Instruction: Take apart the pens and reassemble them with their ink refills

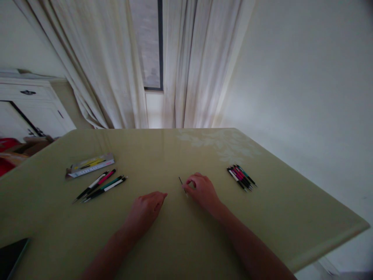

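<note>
My right hand (201,190) rests on the green table (180,151) near its middle, fingers pinched on a thin dark pen refill (181,181) that sticks out toward the far left. My left hand (147,210) lies beside it on the tabletop, fingers loosely curled, holding nothing. A bunch of several pens (241,177) lies to the right of my right hand. Further left lie several more pens (100,186) in black, white, pink and green.
A flat pen package (90,165) lies behind the left pens. A dark flat object (11,256) sits at the near left corner. Curtains (186,62) and a window stand behind the table, a white cabinet (32,105) at left.
</note>
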Demonstrator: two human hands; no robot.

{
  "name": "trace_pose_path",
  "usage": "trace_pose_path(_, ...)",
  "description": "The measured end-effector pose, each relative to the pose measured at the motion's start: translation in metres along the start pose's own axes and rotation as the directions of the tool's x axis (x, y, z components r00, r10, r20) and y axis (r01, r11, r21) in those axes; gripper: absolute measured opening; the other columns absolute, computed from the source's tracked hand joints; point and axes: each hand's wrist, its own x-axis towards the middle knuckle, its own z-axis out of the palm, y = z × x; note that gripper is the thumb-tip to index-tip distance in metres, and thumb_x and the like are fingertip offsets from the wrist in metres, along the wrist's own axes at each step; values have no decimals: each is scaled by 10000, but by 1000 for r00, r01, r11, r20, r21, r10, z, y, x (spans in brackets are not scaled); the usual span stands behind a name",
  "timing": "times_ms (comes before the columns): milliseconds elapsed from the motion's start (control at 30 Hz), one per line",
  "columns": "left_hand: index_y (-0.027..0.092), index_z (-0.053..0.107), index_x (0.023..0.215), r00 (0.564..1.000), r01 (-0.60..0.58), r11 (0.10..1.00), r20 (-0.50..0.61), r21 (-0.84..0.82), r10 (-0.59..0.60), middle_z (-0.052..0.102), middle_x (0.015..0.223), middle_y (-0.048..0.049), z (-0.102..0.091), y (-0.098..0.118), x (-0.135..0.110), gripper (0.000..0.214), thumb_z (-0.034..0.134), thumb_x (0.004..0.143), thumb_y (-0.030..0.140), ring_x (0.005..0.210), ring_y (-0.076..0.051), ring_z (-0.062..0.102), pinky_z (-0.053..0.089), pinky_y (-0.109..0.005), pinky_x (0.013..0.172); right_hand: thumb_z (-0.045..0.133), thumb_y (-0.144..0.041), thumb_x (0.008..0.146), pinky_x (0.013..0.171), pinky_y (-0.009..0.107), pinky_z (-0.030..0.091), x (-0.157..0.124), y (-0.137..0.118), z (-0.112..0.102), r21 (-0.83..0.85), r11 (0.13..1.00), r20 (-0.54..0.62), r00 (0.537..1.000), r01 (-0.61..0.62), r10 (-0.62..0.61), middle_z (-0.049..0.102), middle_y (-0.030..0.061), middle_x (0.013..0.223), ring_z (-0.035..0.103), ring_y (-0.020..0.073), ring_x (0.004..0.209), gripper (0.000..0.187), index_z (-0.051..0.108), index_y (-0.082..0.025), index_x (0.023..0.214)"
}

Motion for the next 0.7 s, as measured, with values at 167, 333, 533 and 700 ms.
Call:
trace_pose_path(167, 204, 509, 658, 1000, -3, 1000, 21, 17, 3, 510, 611, 46, 0, 6, 2, 453, 421, 1079, 346, 520, -116, 476, 346, -244, 559, 728, -255, 921, 871, 317, 456, -3, -10, 8, -96, 995, 97, 995, -10, 19, 755, 59, 981, 686, 210, 945, 71, 757, -191, 926)
trace_pose_path(333, 207, 504, 649, 999, 13, 1000, 32, 10, -13, 491, 607, 43, 1, 7, 1, 466, 406, 1074, 369, 525, -124, 460, 337, -253, 560, 657, -176, 930, 851, 305, 453, -2, -16, 8, -186, 982, 134, 991, 19, 7, 755, 63, 973, 689, 207, 932, 89, 745, -182, 919)
trace_pose_path(533, 210, 481, 646, 991, 100, 995, 93, 5, -100, 470, 611, 37, 3, 3, -1, 460, 394, 1062, 386, 545, -132, 436, 314, -264, 573, 615, -195, 923, 796, 302, 432, -4, -23, -1, -265, 953, 296, 953, 149, -67, 742, 96, 979, 680, 223, 908, 130, 723, -133, 957)
trace_pose_path(700, 224, 355, 633, 983, 183, 982, 10, -50, -182, 389, 597, 58, 3, -1, 3, 436, 470, 1021, 386, 534, -130, 380, 276, -261, 560, 640, -197, 872, 744, 294, 424, -13, -24, -17, -188, 943, 409, 895, 275, -179, 734, 78, 945, 676, 215, 847, 106, 724, -157, 923)
